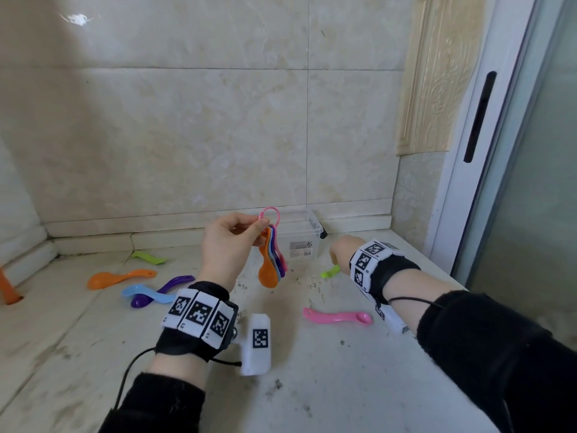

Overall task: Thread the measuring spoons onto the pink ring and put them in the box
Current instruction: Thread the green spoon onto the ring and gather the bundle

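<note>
Our left hand pinches the pink ring. Our right hand sits at the small green spoon, grip hidden; we should leave its handle hole free.

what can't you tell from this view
All head view.
Fingers of the right hand: hidden behind its own wrist, so a grip on the small green spoon is unclear.
The spoons on the ring overlap; count unclear.
The box: its left part is behind the left hand and spoons.
An orange thing: cut off by the left edge.
</note>
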`<state>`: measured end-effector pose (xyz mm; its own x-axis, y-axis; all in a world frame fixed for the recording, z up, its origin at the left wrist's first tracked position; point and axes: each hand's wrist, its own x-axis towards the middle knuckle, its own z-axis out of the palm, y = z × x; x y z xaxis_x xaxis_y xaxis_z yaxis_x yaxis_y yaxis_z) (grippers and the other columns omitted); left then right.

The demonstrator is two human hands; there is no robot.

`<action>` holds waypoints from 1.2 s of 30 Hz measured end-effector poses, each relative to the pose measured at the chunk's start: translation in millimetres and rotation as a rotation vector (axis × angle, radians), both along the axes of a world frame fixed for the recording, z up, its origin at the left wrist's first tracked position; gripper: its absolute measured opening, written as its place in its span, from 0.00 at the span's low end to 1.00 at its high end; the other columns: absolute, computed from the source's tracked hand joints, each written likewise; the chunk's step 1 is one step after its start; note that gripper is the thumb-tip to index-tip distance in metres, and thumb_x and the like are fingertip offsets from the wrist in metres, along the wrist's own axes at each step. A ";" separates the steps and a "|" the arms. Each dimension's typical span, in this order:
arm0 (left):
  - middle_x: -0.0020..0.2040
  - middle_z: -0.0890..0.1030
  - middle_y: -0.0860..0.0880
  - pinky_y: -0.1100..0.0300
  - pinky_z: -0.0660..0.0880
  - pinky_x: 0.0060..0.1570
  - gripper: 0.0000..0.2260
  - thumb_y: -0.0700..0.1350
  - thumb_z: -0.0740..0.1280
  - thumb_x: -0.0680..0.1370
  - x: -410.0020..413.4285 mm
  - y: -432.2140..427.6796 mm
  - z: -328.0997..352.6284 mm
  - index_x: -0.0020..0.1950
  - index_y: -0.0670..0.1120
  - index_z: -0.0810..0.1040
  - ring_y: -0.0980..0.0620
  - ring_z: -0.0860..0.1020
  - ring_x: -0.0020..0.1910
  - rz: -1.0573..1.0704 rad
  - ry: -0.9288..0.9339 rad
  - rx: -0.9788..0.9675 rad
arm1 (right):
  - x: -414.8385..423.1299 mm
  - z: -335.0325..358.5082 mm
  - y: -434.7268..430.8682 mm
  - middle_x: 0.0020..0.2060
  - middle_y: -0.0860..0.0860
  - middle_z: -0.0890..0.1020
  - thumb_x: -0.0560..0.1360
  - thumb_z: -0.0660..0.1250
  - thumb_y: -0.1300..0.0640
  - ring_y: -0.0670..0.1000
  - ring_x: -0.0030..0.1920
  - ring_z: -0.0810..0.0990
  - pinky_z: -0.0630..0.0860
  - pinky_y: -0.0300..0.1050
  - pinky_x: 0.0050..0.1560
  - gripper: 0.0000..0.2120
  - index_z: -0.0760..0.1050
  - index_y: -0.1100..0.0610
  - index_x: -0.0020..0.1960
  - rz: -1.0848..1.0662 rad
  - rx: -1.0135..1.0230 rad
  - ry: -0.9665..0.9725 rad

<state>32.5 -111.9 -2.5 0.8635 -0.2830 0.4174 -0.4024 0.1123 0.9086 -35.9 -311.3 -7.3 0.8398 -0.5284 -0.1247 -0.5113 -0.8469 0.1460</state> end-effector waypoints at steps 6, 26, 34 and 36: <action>0.32 0.84 0.51 0.66 0.78 0.34 0.03 0.44 0.74 0.72 0.2 -0.6 0.1 0.39 0.47 0.82 0.56 0.82 0.31 0.001 0.022 -0.010 | 1.9 -4.7 -2.7 0.49 0.59 0.77 0.80 0.61 0.60 0.54 0.43 0.74 0.68 0.43 0.47 0.10 0.77 0.65 0.56 -0.008 0.068 0.108; 0.52 0.77 0.57 0.65 0.71 0.46 0.08 0.47 0.78 0.66 10.2 -6.2 -5.6 0.32 0.55 0.81 0.60 0.77 0.50 0.063 -0.074 0.204 | -7.1 5.6 50.9 0.45 0.63 0.80 0.77 0.62 0.68 0.57 0.42 0.84 0.83 0.48 0.45 0.05 0.72 0.66 0.53 0.037 1.586 -1.211; 0.54 0.79 0.55 0.70 0.76 0.37 0.08 0.43 0.76 0.69 4.2 -8.2 -10.5 0.33 0.47 0.79 0.63 0.81 0.38 -0.110 -0.041 0.193 | -4.5 -1.6 63.7 0.43 0.63 0.84 0.79 0.63 0.66 0.59 0.44 0.86 0.82 0.45 0.43 0.04 0.70 0.63 0.52 0.173 1.718 -1.380; 0.55 0.80 0.51 0.65 0.79 0.42 0.06 0.40 0.76 0.70 3.7 -8.5 -9.7 0.35 0.44 0.80 0.58 0.82 0.41 -0.138 -0.055 0.190 | -6.2 -2.0 66.0 0.45 0.63 0.84 0.79 0.63 0.65 0.60 0.45 0.86 0.82 0.45 0.44 0.04 0.70 0.62 0.53 0.197 1.733 -1.394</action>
<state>36.2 -120.4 -12.2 0.7888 -0.4744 0.3908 -0.4446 -0.0014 0.8957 -42.1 -245.3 -9.3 0.7986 -0.5189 0.3051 0.4828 0.2494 -0.8395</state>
